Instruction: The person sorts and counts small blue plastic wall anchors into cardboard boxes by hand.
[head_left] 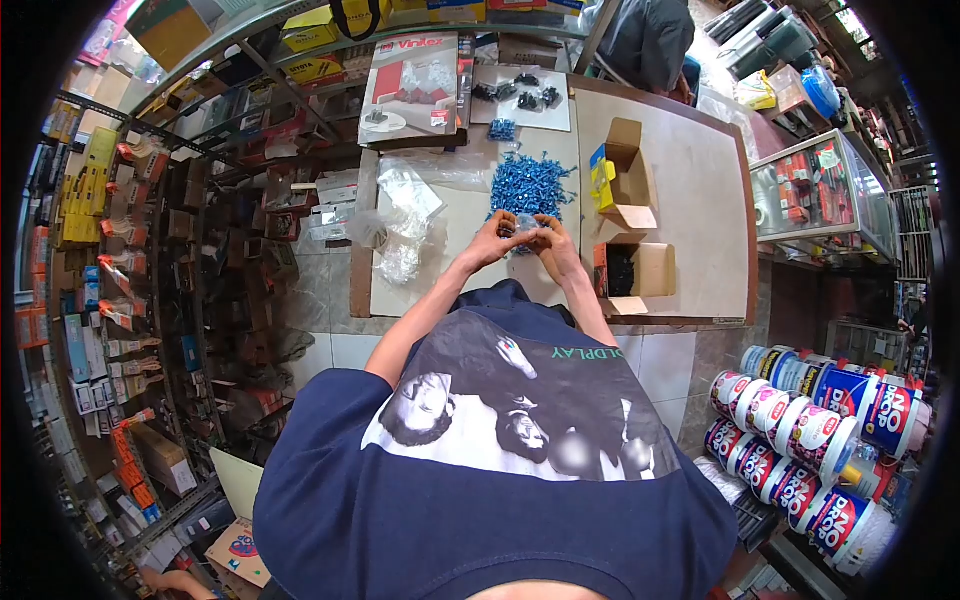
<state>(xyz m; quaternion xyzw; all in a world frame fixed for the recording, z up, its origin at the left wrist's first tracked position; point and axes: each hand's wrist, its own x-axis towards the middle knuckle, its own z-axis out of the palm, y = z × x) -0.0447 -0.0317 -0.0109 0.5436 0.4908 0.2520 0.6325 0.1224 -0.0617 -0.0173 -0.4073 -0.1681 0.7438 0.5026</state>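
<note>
My left hand [497, 241] and my right hand [553, 240] meet over the white counter [690, 200], both pinching a small clear bag [523, 228] with blue pieces in it. Just beyond the hands lies a heap of small blue plastic parts [530, 185]. A few more blue parts [502, 129] and several black parts [520, 95] rest on a white sheet farther back. An open cardboard box with black items [632, 270] stands to the right of my right hand.
A second open box [622, 175] stands at the counter's middle. Empty clear bags [405, 225] lie at the left. A Vintex package [410, 85] sits at the back. Shelves of goods [120, 250] line the left; paint cans [820, 430] stack at lower right. Another person [645, 40] sits behind.
</note>
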